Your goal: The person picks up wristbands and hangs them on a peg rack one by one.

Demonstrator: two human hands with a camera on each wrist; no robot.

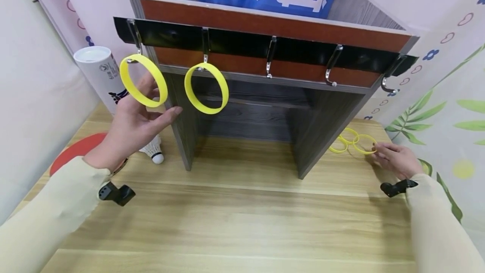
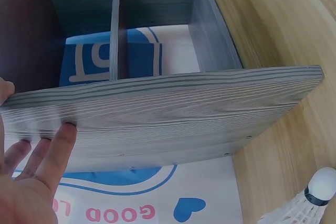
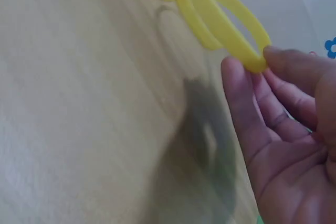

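Note:
My left hand (image 1: 134,117) grips the left side panel of a grey wooden shelf (image 2: 157,114), fingertips on its outer face and thumb at its front edge. Beyond the shelf's right side, my right hand (image 1: 398,159) pinches a yellow ring (image 3: 226,32) between thumb and fingers, tilted up from the table. Two more yellow rings (image 1: 338,151) lie beside it. Across the shelf's upper front runs a black hook rail (image 1: 238,41). One yellow ring (image 1: 161,85) hangs on its leftmost hook, overlapping my left hand in the head view, and another yellow ring (image 1: 224,87) hangs on the second.
On the left stand a white shuttlecock tube (image 1: 92,64), a red paddle (image 1: 77,151) partly behind my forearm, and a shuttlecock (image 1: 154,151). The wooden table (image 1: 242,218) carries everything. Patterned white sheets (image 1: 428,7) close off the back and sides.

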